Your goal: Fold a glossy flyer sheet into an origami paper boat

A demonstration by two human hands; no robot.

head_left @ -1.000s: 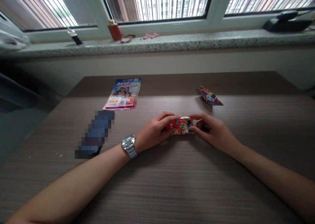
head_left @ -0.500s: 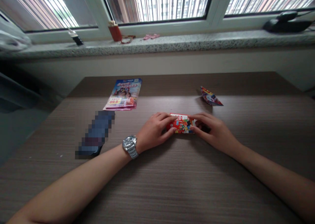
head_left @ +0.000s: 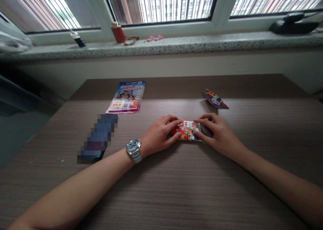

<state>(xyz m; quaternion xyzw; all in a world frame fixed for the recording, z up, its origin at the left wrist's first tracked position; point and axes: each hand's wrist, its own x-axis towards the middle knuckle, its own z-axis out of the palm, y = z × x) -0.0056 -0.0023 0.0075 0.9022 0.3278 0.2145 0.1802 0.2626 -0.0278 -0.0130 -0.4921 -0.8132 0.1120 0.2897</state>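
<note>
A small folded flyer, printed red, white and orange with cartoon-like figures, lies on the table between my two hands. My left hand, with a metal watch on its wrist, grips the flyer's left end, and its fingers cover that edge. At the right end, my right hand holds the paper with curved fingers and thumb along its upper and lower sides. Beyond the right hand stands another folded paper piece, pointed and colourful.
A stack of printed flyers lies at the back left of the wooden table. Nearer me is a dark, pixelated flat object. On the stone windowsill rest a red lighter-like case, pink bits and a black device.
The folded flyer has shifted slightly toward me and lies flatter, showing more of its white strip. My right fingers have moved a little left onto its right end.
</note>
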